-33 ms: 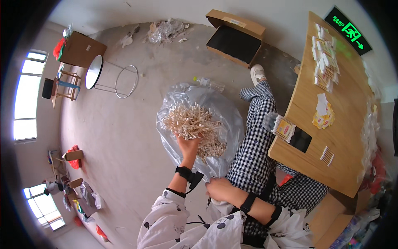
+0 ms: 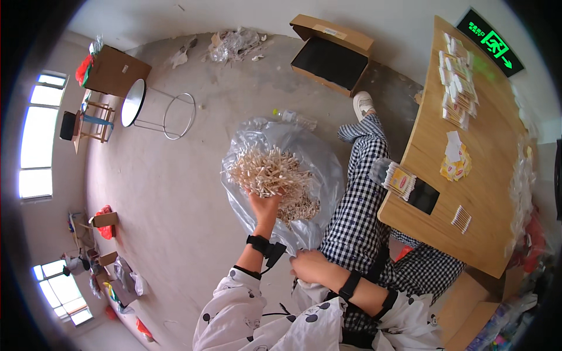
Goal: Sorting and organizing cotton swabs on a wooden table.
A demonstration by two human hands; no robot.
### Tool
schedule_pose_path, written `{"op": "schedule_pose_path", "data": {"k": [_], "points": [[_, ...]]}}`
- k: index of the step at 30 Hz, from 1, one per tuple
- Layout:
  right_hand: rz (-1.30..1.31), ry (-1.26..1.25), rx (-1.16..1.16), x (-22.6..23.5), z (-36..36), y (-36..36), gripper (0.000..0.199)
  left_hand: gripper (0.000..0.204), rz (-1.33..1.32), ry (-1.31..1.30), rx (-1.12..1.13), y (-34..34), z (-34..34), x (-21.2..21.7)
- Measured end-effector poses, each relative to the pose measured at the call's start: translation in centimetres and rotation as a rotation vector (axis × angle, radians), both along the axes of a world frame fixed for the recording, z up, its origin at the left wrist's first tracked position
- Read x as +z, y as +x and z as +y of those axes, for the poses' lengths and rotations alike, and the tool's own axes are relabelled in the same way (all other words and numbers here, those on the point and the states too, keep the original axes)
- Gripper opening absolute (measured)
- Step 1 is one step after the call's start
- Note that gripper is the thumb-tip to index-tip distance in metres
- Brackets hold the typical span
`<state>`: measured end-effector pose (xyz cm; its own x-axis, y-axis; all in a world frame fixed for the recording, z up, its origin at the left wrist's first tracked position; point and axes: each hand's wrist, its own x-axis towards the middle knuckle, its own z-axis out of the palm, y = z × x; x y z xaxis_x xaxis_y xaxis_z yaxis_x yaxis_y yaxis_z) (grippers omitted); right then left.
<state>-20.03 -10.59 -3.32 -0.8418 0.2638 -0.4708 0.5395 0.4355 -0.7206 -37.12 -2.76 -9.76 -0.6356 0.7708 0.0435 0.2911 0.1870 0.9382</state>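
Swabs (image 2: 266, 171) bunch above left hand (image 2: 264, 205) fingers, over plastic bag (image 2: 319, 158).

Counts, head view:
- Two bare hands: left hand (image 2: 264, 205), right hand (image 2: 309, 266).
- One large clear plastic bag (image 2: 319, 158).
- Pale wooden cotton-tipped sticks (image 2: 266, 172): far too many to count.
- One open brown cardboard box with black inside (image 2: 331, 55).
- One light wooden table (image 2: 497, 234).
- One round white stool with metal ring frame (image 2: 133, 102).
- One white shoe (image 2: 363, 104).
- One black rectangular phone-like slab (image 2: 423, 196).
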Motion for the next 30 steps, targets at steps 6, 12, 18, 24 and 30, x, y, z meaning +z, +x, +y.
{"op": "schedule_pose_path", "data": {"k": [6, 12, 18, 24, 30], "points": [[0.177, 0.089, -0.179, 0.5, 0.5, 0.6, 0.019, 0.055, -0.083, -0.056, -0.036, 0.1, 0.2, 4.2], [0.38, -0.046, -0.67, 5.7, 5.4, 5.4, 0.016, 0.051, 0.067, 0.04, -0.126, 0.2, 0.1, 6.9], [0.59, 0.033, -0.951, 9.1, 7.1, 12.9, 0.018, 0.064, 0.049, 0.036, -0.179, 1.7, 0.3, 11.5], [0.625, 0.08, -1.083, 11.1, 4.4, 19.8, 0.016, 0.082, 0.081, 0.096, -0.221, 5.0, 0.8, 17.5], [0.764, 0.047, -1.272, 10.4, 1.6, 25.4, 0.015, 0.075, -0.003, 0.127, -0.331, 11.5, 2.9, 22.9]]}}
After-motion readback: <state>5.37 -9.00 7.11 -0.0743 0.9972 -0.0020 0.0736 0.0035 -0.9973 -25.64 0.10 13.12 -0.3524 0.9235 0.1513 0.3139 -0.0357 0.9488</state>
